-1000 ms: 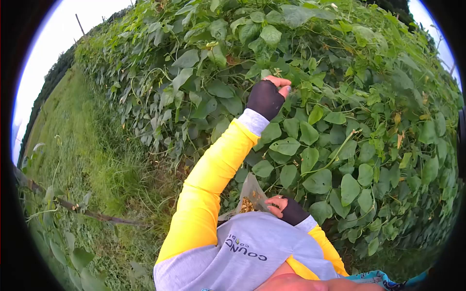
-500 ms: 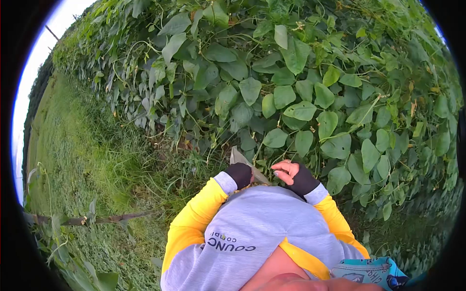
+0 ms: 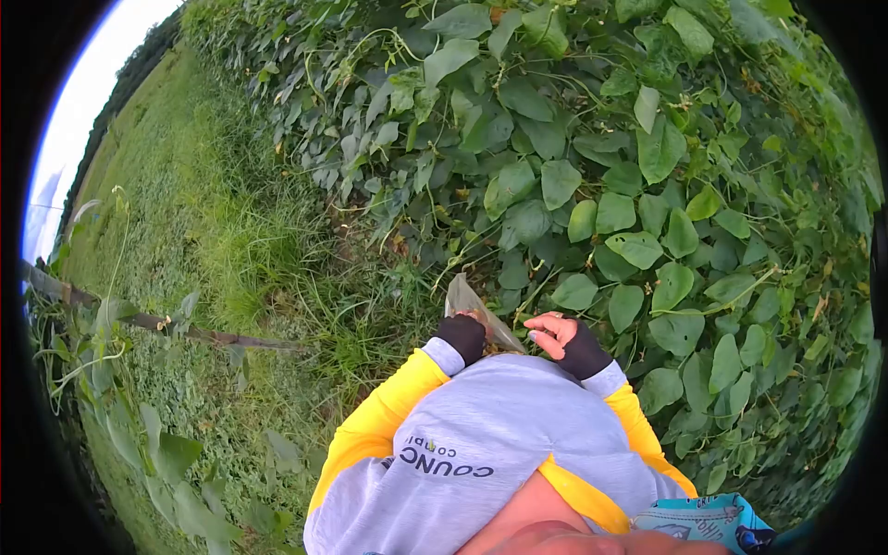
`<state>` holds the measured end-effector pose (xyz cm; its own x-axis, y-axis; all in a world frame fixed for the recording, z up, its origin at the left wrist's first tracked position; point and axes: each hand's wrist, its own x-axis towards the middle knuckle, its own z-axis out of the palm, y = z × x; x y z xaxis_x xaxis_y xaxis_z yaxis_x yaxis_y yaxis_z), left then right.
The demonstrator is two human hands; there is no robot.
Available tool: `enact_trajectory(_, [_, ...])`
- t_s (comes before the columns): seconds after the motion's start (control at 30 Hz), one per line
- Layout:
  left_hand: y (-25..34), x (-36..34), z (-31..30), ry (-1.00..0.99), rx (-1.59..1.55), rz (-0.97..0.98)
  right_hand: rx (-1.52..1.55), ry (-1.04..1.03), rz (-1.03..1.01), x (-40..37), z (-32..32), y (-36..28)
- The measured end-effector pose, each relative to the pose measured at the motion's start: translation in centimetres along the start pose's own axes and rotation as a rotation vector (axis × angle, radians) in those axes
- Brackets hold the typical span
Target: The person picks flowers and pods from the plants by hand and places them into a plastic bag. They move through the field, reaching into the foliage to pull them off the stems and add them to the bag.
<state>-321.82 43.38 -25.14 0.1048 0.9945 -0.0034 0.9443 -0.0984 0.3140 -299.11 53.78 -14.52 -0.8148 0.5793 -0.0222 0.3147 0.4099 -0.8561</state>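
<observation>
Dark fingerless covers wrap both of my hands, below the yellow sleeves. My left hand [image 3: 465, 335] is closed on the edge of a translucent plastic bag [image 3: 481, 310], which hangs partly open in front of my belly. Brownish bits show low in the bag, too small to make out. Just right of the bag, my right hand [image 3: 566, 340] is raised with its fingers bent and the fingertips close together. Whether anything lies between those fingertips cannot be seen. Broad green leaves [image 3: 575, 291] hang just beyond my right hand.
A dense wall of leafy vines [image 3: 555, 185] rises ahead and to the right. Grass [image 3: 250, 268] covers the ground at the left. A wooden pole [image 3: 199, 335] with climbing vines crosses the lower left. A teal printed cloth [image 3: 698, 518] is at the lower right.
The view has turned, so the vines and leaves sit further right and the pole shows more. Both hands keep nearly the same pose, and the bag stays in my left hand.
</observation>
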Motion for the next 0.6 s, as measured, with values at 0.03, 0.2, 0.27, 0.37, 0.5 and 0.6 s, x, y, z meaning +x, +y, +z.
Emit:
enact_trajectory(0.03, [-0.3, 0.4, 0.2, 0.007, -0.094, -0.021, 0.011, -0.004, 0.0, 0.0, 0.0, -0.1])
enact_trajectory(0.2, [-0.2, 2.5, -3.3, 0.192, -0.391, -0.132, 0.025, -0.001, -0.03, -0.5, -0.9, 1.7])
enact_trajectory(0.27, [-0.4, 2.6, -3.6, 0.374, -0.49, -0.16, 0.059, -0.022, 0.043, -0.8, -1.2, 1.7])
enact_trajectory(0.37, [-0.2, 2.0, -5.8, 0.401, -0.575, -0.2, 0.088, -0.034, 0.059, -1.1, -1.0, 2.0])
enact_trajectory(0.5, [-1.8, 1.1, -4.6, 0.417, -0.646, -0.353, 0.161, -0.07, 0.084, -1.4, -0.3, 2.0])
enact_trajectory(0.6, [-3.4, 1.4, -5.0, 0.434, -0.636, -0.372, 0.073, -0.093, -0.001, -0.2, -0.8, 2.5])
